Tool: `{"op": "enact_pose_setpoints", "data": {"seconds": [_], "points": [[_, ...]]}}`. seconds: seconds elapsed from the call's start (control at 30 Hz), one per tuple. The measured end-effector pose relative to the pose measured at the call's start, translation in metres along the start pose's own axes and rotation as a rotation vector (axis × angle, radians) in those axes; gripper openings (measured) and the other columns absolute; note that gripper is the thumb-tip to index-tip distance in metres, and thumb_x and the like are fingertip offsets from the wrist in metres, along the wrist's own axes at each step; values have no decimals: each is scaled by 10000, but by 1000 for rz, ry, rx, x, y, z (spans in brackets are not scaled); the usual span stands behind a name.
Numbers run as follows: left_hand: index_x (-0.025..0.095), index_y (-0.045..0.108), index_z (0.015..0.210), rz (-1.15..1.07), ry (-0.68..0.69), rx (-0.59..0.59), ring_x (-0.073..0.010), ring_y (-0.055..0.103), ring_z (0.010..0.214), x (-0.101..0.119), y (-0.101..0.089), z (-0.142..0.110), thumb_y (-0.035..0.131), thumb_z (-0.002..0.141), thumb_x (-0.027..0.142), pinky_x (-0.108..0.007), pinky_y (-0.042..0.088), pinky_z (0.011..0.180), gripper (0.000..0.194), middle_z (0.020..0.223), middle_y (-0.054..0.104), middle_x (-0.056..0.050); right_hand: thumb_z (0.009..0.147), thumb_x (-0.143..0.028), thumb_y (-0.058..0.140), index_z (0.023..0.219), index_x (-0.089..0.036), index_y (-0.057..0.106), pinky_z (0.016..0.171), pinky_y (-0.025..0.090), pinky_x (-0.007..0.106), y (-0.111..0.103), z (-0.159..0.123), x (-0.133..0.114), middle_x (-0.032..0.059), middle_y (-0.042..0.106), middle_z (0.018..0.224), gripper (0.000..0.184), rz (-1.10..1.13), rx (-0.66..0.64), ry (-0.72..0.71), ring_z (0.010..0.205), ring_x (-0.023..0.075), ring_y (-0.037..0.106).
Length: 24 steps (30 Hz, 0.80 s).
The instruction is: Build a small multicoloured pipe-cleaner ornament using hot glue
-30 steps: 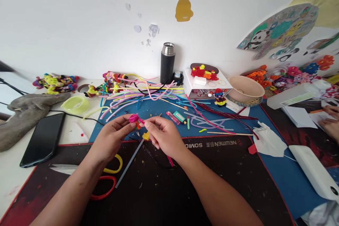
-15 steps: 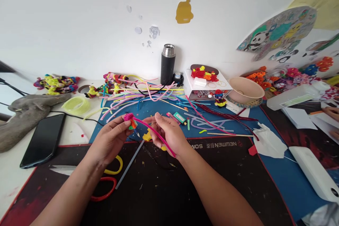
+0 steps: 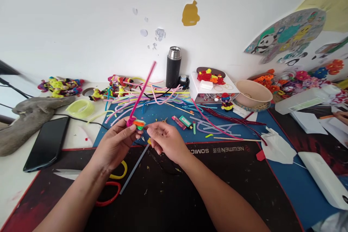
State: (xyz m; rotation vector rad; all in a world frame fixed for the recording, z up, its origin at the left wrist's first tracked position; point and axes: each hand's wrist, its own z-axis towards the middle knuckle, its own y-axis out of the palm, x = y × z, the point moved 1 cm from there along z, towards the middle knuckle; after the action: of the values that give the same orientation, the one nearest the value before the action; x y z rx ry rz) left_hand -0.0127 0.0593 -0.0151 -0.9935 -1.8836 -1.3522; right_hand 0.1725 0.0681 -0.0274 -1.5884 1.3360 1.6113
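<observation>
My left hand [image 3: 114,143] is closed in a pinch on a small pipe-cleaner piece [image 3: 139,125] with orange, green and pale bands. Magenta pipe cleaner is coiled at its left end, and a long magenta tail [image 3: 144,88] sticks up and to the right from there. Just right of the banded end, my right hand [image 3: 168,141] has its thumb and forefinger pressed together. Whatever lies between those fingertips is too small or hidden to make out. Beneath my left forearm lie scissors [image 3: 119,192] with red and yellow handles, partly covered. A translucent grey stick [image 3: 134,168] rests below my hands.
Many loose pipe cleaners [image 3: 122,107] spread behind my hands, before a black flask [image 3: 173,69]. A phone [image 3: 46,145] and grey driftwood-like piece [image 3: 24,123] lie left. Rightward are a white box [image 3: 212,96], a bowl [image 3: 252,94], a white device [image 3: 323,179] and another person's hand [image 3: 341,116].
The magenta tail, which lay across my right hand, now points upward. My left hand has turned the piece so its orange and green bands show. My right hand has moved slightly left, fingers closing together.
</observation>
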Motion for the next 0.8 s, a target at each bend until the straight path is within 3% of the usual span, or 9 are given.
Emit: {"op": "enact_pose_setpoints", "data": {"seconds": [0.23,0.43,0.8], "points": [[182,822,857,44,48,-17,-141,697,685,-5,8,-4,1103,586,309,-212,618,639,411,811,769,-14,947,-573,773,1203,-191,680,431,370,244,3,-2,-1,-72,629,683,469,-16,12,-5,423,86,509],[209,800,928,106,41,-67,-112,624,631,-14,7,-7,1084,645,348,-198,561,594,424,768,727,13,917,-637,780,1129,-191,675,433,359,249,4,-3,-5,-95,580,588,505,-24,6,-14,412,96,477],[218,779,1003,379,105,-171,-184,732,677,0,-1,-11,1009,769,409,-275,634,649,379,819,770,-24,932,-534,778,1094,-188,708,425,338,251,-2,-4,-11,-104,538,590,388,-100,5,-13,402,88,477]]}}
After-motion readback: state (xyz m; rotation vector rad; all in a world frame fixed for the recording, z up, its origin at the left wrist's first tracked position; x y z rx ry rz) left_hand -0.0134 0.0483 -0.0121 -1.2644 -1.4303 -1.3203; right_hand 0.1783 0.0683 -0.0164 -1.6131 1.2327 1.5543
